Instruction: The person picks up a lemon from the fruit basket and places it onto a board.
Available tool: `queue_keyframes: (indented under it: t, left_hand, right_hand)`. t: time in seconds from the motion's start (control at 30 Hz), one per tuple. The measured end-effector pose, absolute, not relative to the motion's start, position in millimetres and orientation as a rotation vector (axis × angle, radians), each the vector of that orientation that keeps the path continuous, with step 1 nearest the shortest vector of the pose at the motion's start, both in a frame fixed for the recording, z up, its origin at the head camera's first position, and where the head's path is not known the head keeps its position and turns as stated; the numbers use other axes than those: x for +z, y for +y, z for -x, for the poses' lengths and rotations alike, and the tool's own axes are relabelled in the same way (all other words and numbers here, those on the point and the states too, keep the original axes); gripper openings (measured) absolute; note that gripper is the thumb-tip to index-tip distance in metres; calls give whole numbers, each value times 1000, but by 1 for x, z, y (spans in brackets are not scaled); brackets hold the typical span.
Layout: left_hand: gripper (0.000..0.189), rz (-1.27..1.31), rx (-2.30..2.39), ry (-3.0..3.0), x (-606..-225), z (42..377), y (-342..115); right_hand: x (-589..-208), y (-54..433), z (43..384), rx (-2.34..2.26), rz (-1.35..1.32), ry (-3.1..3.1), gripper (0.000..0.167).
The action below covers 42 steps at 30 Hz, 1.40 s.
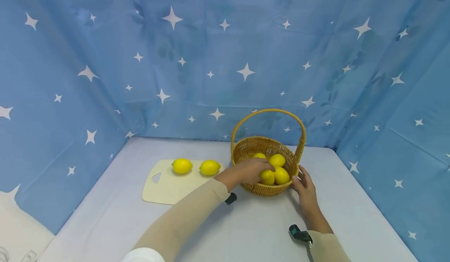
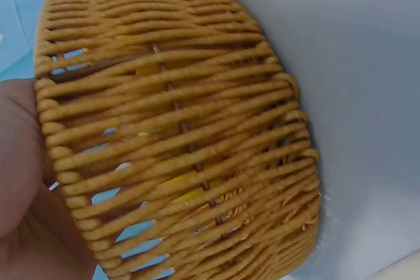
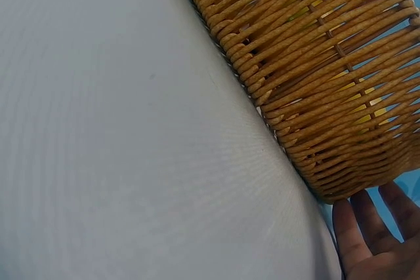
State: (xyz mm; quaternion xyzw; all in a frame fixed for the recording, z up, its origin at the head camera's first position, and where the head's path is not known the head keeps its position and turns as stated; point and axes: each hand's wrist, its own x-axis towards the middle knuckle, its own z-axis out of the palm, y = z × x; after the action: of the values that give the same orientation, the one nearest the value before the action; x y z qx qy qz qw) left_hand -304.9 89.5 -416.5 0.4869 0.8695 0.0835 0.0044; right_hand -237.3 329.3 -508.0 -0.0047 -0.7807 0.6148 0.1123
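Observation:
A round wicker basket (image 1: pixel 266 191) with a tall arched handle stands on the table and holds several yellow lemons (image 1: pixel 281 175). My left hand (image 1: pixel 251 171) reaches over its near left rim, fingers curled over one lemon at the front. In the left wrist view the woven wall (image 2: pixel 177 129) hides most of that grip, and part of the hand (image 2: pixel 20 162) shows beside the rim. At the basket's right side my right hand (image 1: pixel 306 189) holds the rim between thumb and fingers. The right wrist view shows its fingers (image 3: pixel 374 224) against the outer wicker, thumb hidden.
Left of the basket lies a cream cutting board (image 1: pixel 159 189), bearing two lemons (image 1: pixel 182 166) side by side. A dark wrist-camera device (image 1: pixel 300 234) sits by the right wrist. A blue star-patterned curtain (image 1: pixel 197 78) encloses the white table (image 1: pixel 116 176).

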Motion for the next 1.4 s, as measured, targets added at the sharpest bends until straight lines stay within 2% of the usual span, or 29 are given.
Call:
queue_keyframes:
  t: [0.37,0.87,1.27,1.4]
  left_hand:
    - [53,-1521,232,2635,-418,310,94]
    - [58,-1338,270,2562,-413,306,100]
    - [48,-1318,301,2587,-416,314,93]
    - [47,-1286,355,2587,-419,314,91]
  right_hand:
    - [-507,329,234,1787,19,-2312,65]
    - [-512,332,232,1785,33,-2297,66]
    - [-506,329,236,1820,22,-2277,66]
    - [-491,320,226,1832,22,-2293,67]
